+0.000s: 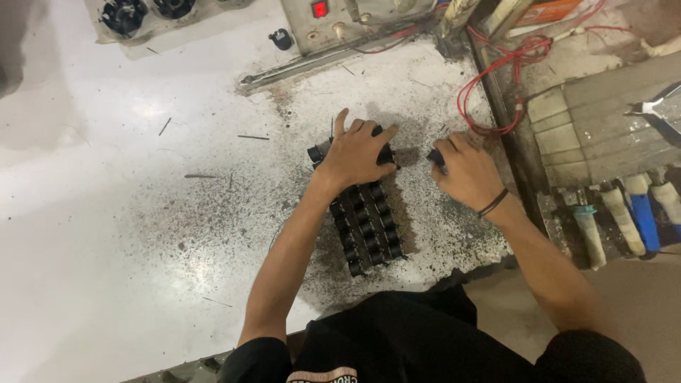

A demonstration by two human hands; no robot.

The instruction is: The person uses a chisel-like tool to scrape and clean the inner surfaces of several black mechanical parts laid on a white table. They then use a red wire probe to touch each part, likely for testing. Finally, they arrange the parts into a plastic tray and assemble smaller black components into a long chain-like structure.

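Several small black cylindrical parts (369,230) lie packed in tight rows on the white, soot-stained bench (142,213). My left hand (355,152) rests palm down over the far end of these rows, fingers curled over the top parts. To the right, my right hand (464,170) is closed around one loose black part (435,157), only its tip showing past the fingers. A dark band sits on my right wrist.
A grey control box (333,25) with a red switch stands at the back. Red wires (496,71) loop at the bench's right edge. Tools with white and blue handles (624,216) hang on the right. A tray of black parts (142,14) sits back left.
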